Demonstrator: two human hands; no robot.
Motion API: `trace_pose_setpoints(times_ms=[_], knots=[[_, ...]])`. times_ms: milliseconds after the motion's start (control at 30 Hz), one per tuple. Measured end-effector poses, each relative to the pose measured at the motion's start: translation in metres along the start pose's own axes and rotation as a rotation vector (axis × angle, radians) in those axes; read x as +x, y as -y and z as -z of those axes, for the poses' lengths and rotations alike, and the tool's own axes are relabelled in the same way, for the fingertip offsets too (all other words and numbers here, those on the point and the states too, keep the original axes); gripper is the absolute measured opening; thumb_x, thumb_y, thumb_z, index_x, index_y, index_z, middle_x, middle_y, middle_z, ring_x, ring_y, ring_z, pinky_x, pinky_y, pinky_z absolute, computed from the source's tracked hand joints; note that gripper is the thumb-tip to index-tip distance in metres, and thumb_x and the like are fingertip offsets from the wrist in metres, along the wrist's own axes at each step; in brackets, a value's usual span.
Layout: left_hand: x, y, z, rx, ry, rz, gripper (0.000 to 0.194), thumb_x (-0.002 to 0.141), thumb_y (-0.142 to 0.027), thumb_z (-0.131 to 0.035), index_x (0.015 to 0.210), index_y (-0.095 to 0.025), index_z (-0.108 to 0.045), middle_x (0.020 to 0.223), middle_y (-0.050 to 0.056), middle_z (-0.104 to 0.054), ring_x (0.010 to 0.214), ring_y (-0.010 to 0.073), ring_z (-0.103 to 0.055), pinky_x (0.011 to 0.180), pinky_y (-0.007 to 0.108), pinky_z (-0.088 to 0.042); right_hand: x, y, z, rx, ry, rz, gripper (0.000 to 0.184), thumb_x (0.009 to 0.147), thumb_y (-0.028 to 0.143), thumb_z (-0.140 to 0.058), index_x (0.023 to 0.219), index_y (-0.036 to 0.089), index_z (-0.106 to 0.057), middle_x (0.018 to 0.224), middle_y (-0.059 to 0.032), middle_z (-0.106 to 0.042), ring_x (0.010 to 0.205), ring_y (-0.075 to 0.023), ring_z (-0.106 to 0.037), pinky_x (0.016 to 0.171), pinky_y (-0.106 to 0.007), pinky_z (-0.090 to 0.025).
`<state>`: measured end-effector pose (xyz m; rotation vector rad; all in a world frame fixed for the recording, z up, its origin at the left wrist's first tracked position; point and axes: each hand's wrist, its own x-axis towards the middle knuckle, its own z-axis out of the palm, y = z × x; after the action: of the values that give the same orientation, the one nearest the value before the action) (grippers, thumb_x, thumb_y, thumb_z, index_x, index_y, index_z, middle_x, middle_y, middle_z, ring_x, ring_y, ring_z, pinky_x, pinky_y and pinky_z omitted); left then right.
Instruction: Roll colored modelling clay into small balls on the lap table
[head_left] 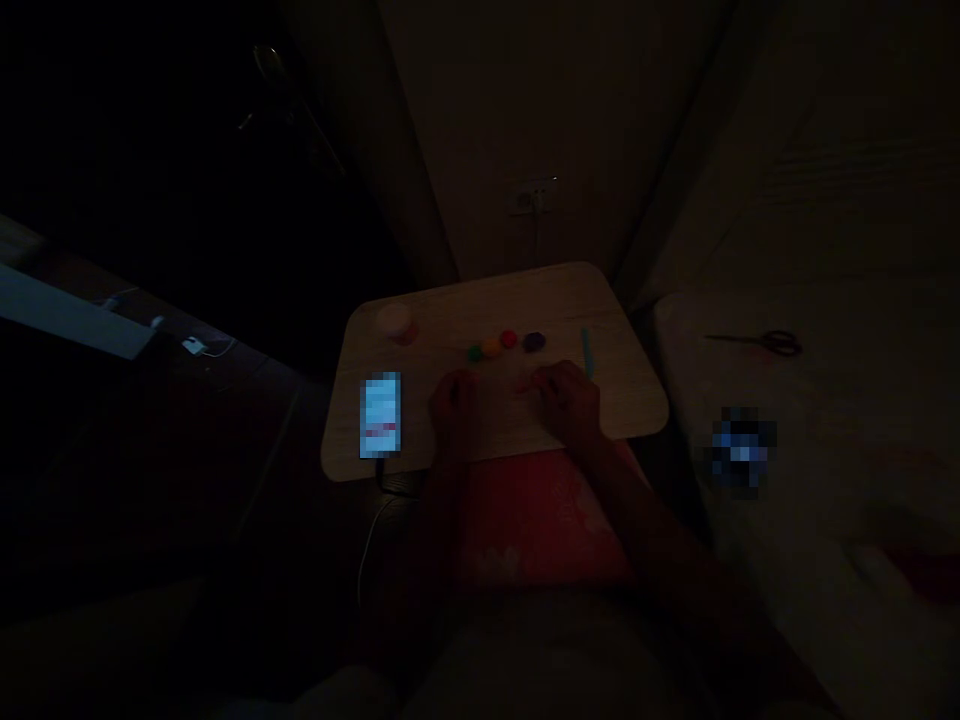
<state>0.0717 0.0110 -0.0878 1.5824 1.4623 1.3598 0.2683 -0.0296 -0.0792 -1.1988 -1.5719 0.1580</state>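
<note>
The scene is very dark. Over the near part of a small wooden table (630,400), my left hand (452,398) has its fingers curled; whatever they hold, if anything, is hidden. My right hand (568,400) is closed in a pinch, with a faint reddish shape at its fingertips that I cannot make out. Just beyond the hands lie small rounded lumps in a row: green (475,353), orange (490,348), red (508,339) and dark purple (534,342). A teal flat stick (587,350) rests beside my right hand.
A pale, lidded-looking tub (397,323) stands at the table's far left. Nearer is a lit phone (380,415) with a cable. Scissors (780,343) and a blurred-out glowing object (741,452) lie on the pale surface at right. A wall socket (534,197) is behind.
</note>
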Motion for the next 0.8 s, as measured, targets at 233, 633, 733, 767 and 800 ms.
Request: trace_pose_setpoints(times_ms=[233, 633, 733, 767, 800], knots=[[-0.002, -0.001, -0.005, 0.17, 0.088, -0.185, 0.019, 0.095, -0.021, -0.057, 0.097, -0.021, -0.075, 0.103, 0.008, -0.066, 0.101, 0.024, -0.063, 0.096, 0.038, -0.052, -0.001, -0.003, -0.004, 0.038, 0.066, 0.022, 0.03, 0.101, 0.016, -0.05, 0.114, 0.023, -0.076, 0.097, -0.01, -0.076, 0.093, -0.0253, -0.069, 0.085, -0.043, -0.057], [-0.003, 0.009, -0.007, 0.444, 0.023, -0.151, 0.007, 0.083, -0.017, -0.063, 0.082, -0.02, -0.069, 0.108, 0.012, -0.061, 0.105, 0.0313, -0.056, 0.1, 0.051, -0.045, -0.004, -0.009, -0.008, 0.066, 0.095, -0.045, 0.015, 0.098, 0.025, -0.065, 0.099, 0.023, -0.08, 0.098, -0.0077, -0.082, 0.088, -0.0228, -0.078, 0.081, -0.037, -0.062], [-0.003, 0.008, -0.006, 0.45, 0.013, -0.157, 0.008, 0.082, -0.015, -0.063, 0.084, -0.02, -0.068, 0.107, 0.012, -0.06, 0.104, 0.0316, -0.056, 0.1, 0.052, -0.045, -0.005, -0.009, -0.009, 0.091, 0.087, -0.069, 0.014, 0.096, 0.03, -0.068, 0.094, 0.023, -0.08, 0.093, -0.0075, -0.082, 0.082, -0.0221, -0.078, 0.077, -0.036, -0.063], [-0.003, 0.007, -0.006, 0.453, 0.01, -0.155, 0.009, 0.082, -0.015, -0.062, 0.085, -0.02, -0.068, 0.107, 0.012, -0.06, 0.104, 0.0316, -0.056, 0.1, 0.052, -0.045, -0.005, -0.009, -0.009, 0.1, 0.083, -0.073, 0.015, 0.096, 0.031, -0.068, 0.093, 0.023, -0.08, 0.092, -0.0076, -0.082, 0.081, -0.0219, -0.077, 0.075, -0.036, -0.062], [-0.003, 0.006, -0.006, 0.455, 0.005, -0.153, 0.01, 0.082, -0.014, -0.061, 0.086, -0.02, -0.068, 0.107, 0.012, -0.06, 0.103, 0.0315, -0.056, 0.1, 0.052, -0.044, -0.005, -0.009, -0.009, 0.104, 0.081, -0.078, 0.016, 0.096, 0.031, -0.068, 0.092, 0.022, -0.08, 0.091, -0.0077, -0.082, 0.08, -0.0217, -0.077, 0.074, -0.035, -0.062]])
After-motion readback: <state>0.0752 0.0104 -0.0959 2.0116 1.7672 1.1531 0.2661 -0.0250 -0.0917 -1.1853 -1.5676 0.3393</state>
